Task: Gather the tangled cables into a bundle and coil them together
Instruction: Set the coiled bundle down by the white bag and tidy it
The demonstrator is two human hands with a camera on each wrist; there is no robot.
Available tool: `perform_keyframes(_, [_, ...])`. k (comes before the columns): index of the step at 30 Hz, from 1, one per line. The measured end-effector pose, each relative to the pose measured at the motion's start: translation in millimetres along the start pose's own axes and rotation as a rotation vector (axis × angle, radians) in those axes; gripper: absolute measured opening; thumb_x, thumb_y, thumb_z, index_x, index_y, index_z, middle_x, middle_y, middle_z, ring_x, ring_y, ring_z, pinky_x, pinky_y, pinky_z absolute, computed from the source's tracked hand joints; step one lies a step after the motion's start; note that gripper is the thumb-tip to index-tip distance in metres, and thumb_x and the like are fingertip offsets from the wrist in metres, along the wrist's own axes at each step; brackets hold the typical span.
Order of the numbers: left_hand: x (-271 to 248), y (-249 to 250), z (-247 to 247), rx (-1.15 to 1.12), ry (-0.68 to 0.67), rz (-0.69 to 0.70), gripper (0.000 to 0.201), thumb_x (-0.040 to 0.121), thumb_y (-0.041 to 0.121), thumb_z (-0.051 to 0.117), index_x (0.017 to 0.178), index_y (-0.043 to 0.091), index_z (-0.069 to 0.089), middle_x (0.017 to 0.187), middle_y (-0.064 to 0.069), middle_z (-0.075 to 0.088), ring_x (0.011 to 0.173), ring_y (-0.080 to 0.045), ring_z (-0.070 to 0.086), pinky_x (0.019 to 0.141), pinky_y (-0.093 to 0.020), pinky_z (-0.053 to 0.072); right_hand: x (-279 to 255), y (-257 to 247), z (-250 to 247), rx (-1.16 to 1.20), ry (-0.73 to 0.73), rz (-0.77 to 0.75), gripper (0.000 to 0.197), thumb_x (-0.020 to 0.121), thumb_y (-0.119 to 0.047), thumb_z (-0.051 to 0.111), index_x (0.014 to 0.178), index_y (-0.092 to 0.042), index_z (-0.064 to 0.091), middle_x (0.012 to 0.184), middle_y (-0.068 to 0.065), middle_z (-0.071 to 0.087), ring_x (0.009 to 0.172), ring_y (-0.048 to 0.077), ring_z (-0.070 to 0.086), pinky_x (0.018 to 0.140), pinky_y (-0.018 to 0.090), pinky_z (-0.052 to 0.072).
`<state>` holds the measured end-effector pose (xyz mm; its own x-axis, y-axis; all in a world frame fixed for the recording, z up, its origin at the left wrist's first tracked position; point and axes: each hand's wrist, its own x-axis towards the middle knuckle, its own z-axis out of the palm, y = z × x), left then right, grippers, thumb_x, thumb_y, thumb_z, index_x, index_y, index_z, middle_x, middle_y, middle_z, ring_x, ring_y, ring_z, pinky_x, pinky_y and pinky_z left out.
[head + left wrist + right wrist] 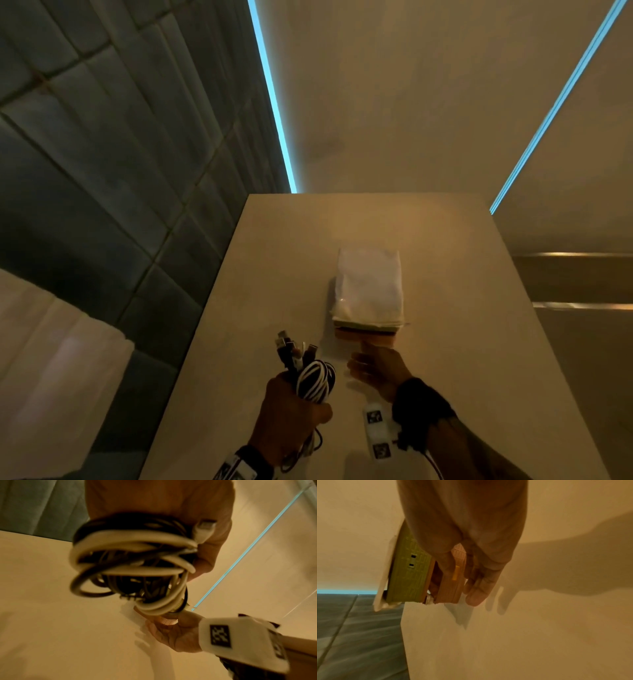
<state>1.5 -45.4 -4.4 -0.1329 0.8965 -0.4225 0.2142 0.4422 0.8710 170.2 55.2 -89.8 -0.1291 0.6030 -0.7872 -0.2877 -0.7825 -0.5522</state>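
Observation:
A coiled bundle of white and black cables [314,378] stands up from my left hand [295,416], which grips it in a fist over the near part of the beige table [455,281]. Several plug ends [291,346] stick out of the top. In the left wrist view the cable loops [130,561] fill the middle, with my left hand's fingers [208,550] curled round them. My right hand [363,366] is just right of the bundle, fingers relaxed and holding nothing. Its fingertips [473,599] hang beside the orange box [450,582].
A stack stands in the table's middle: an orange box [364,337], a green box [409,574] and a white packet [370,284] on top. A dark tiled wall [102,154] runs along the left, with a pale cushion [51,359] below it. Drawer fronts [582,281] lie to the right.

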Motion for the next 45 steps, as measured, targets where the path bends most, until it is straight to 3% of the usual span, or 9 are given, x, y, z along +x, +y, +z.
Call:
perform_keyframes(6, [-5, -7, 2, -0.062, -0.045, -0.026, 0.044, 0.049, 0.008, 0.07, 0.047, 0.025, 0.029, 0.049, 0.004, 0.026, 0.053, -0.016, 0.022, 0.067, -0.037, 0.021, 9, -8, 9, -0.001, 0.083, -0.068, 0.014, 0.09, 0.001, 0.051, 0.098, -0.002, 0.062, 0.078, 0.017, 0.064, 0.066, 0.031, 0.062, 0.059, 0.039, 0.057])
perform_keyframes(12, [-9, -18, -1, -0.026, -0.044, -0.04, 0.036, 0.047, 0.01, 0.072, 0.044, 0.026, 0.04, 0.047, 0.01, 0.033, 0.047, -0.009, 0.029, 0.063, -0.03, 0.028, -6, 10, 4, -0.034, 0.089, -0.064, 0.012, 0.089, -0.003, 0.056, 0.096, 0.001, 0.064, 0.082, 0.021, 0.065, 0.076, 0.035, 0.064, 0.083, 0.06, 0.054])
perform_keyframes(28, [-3, -7, 8, 0.196, -0.123, 0.001, 0.038, 0.05, 0.013, 0.069, 0.044, 0.026, 0.034, 0.048, 0.009, 0.028, 0.048, -0.013, 0.028, 0.06, -0.031, 0.025, -43, 65, -24, -0.13, 0.064, 0.094, 0.019, 0.088, -0.015, 0.066, 0.102, -0.002, 0.068, 0.075, 0.019, 0.065, 0.069, 0.034, 0.067, 0.07, 0.051, 0.056])
perform_keyframes(34, [3, -1, 5, 0.314, -0.21, 0.002, 0.036, 0.058, 0.01, 0.07, 0.046, 0.028, 0.042, 0.047, 0.011, 0.039, 0.049, -0.007, 0.039, 0.059, -0.025, 0.031, -64, 61, -37, -0.301, -0.061, 0.23, 0.025, 0.09, -0.019, 0.064, 0.087, 0.005, 0.065, 0.063, 0.015, 0.058, 0.051, 0.026, 0.057, 0.053, 0.032, 0.048])
perform_keyframes(36, [6, 3, 3, 0.406, -0.258, 0.023, 0.022, 0.06, 0.014, 0.071, 0.061, 0.022, 0.051, 0.054, 0.008, 0.055, 0.057, -0.009, 0.056, 0.06, -0.021, 0.038, -77, 40, -41, -0.551, -0.001, 0.047, 0.03, 0.092, -0.026, 0.064, 0.072, -0.004, 0.067, 0.05, 0.003, 0.055, 0.041, 0.015, 0.048, 0.048, 0.025, 0.04])
perform_keyframes(39, [8, 13, 0, 0.727, -0.304, 0.151, 0.018, 0.065, 0.021, 0.063, 0.061, 0.026, 0.047, 0.062, 0.007, 0.055, 0.077, -0.02, 0.065, 0.058, -0.018, 0.038, -120, -17, -18, -0.898, 0.168, -0.656, 0.037, 0.088, -0.036, 0.067, 0.057, -0.021, 0.055, 0.045, -0.01, 0.051, 0.043, 0.003, 0.042, 0.049, 0.021, 0.036])
perform_keyframes(41, [8, 21, 3, 0.885, -0.355, 0.265, 0.016, 0.068, 0.02, 0.055, 0.062, 0.027, 0.042, 0.062, 0.004, 0.05, 0.077, -0.028, 0.062, 0.054, -0.021, 0.033, -156, -51, 18, -0.998, -0.085, -0.943, 0.02, 0.08, -0.045, 0.071, 0.08, -0.026, 0.065, 0.073, -0.011, 0.065, 0.065, 0.003, 0.058, 0.061, 0.018, 0.047])
perform_keyframes(43, [9, 30, 9, 0.958, -0.431, 0.368, 0.006, 0.069, 0.026, 0.051, 0.073, 0.028, 0.055, 0.076, -0.005, 0.063, 0.084, -0.031, 0.06, 0.061, -0.029, 0.037, -164, -65, 44, -1.449, -0.3, -0.955, 0.066, 0.072, -0.058, 0.072, 0.125, -0.022, 0.056, 0.117, -0.006, 0.062, 0.104, 0.009, 0.058, 0.091, 0.025, 0.049])
perform_keyframes(45, [13, 35, 17, 1.096, -0.507, 0.421, 0.021, 0.076, 0.035, 0.055, 0.087, 0.021, 0.067, 0.095, -0.01, 0.068, 0.096, -0.031, 0.059, 0.072, -0.03, 0.041, -150, -66, 53, -1.867, -0.411, -0.816, 0.086, 0.071, -0.054, 0.076, 0.137, -0.01, 0.045, 0.129, 0.008, 0.058, 0.116, 0.023, 0.054, 0.104, 0.038, 0.042])
